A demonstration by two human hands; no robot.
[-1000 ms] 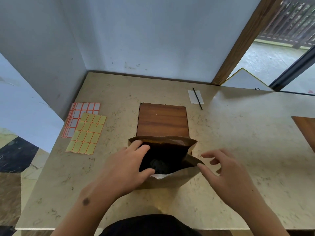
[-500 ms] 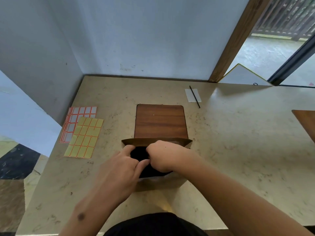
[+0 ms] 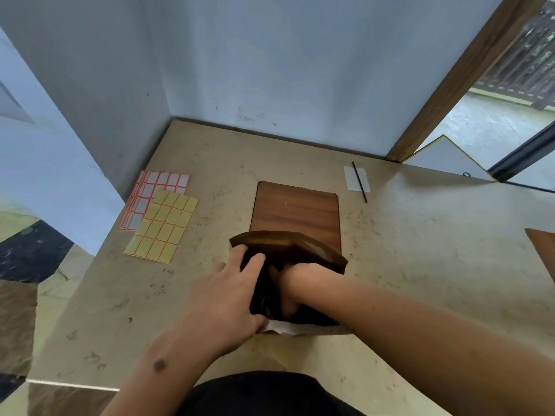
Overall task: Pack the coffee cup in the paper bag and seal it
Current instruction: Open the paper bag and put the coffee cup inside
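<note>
Step in hand: seating the coffee cup [image 3: 271, 303] in the paper bag [image 3: 315, 250], judging by both hands at the mouth; sealing not yet begun.
Paper bag: stands on the counter [image 3: 420, 250] at the near edge of a wooden board [image 3: 295, 210], mouth spread wide, far rim bowed up, a white paper edge showing at the near lip.
Coffee cup: down inside the bag; only a dark rounded shape shows beside the right fingers, so how upright it sits cannot be told.
Left hand [image 3: 228, 298]: fingers straight and reaching over the bag's left rim into the mouth, thumb at the near lip, spreading that side; it grips nothing that can be seen.
Right hand [image 3: 300, 283]: plunged into the bag from the right, fingers curled downward in the dark; whether they clasp the cup cannot be told.
Doing it well: the left hand should keep the mouth wide while the right presses the cup flat to the bottom, centred, then lifts straight out so the rim is not torn; the top needs slack left for folding.
Seal supplies: sticker sheets [image 3: 163, 225] lie well to the left of the bag; a black straw [image 3: 359, 181] lies on a white slip at the far right.
Change from half a second ago: the right hand has sunk deeper, from knuckles at the rim to wrist inside; the bag's far rim has bulged up and rightward; the left hand has stayed on the left rim.
</note>
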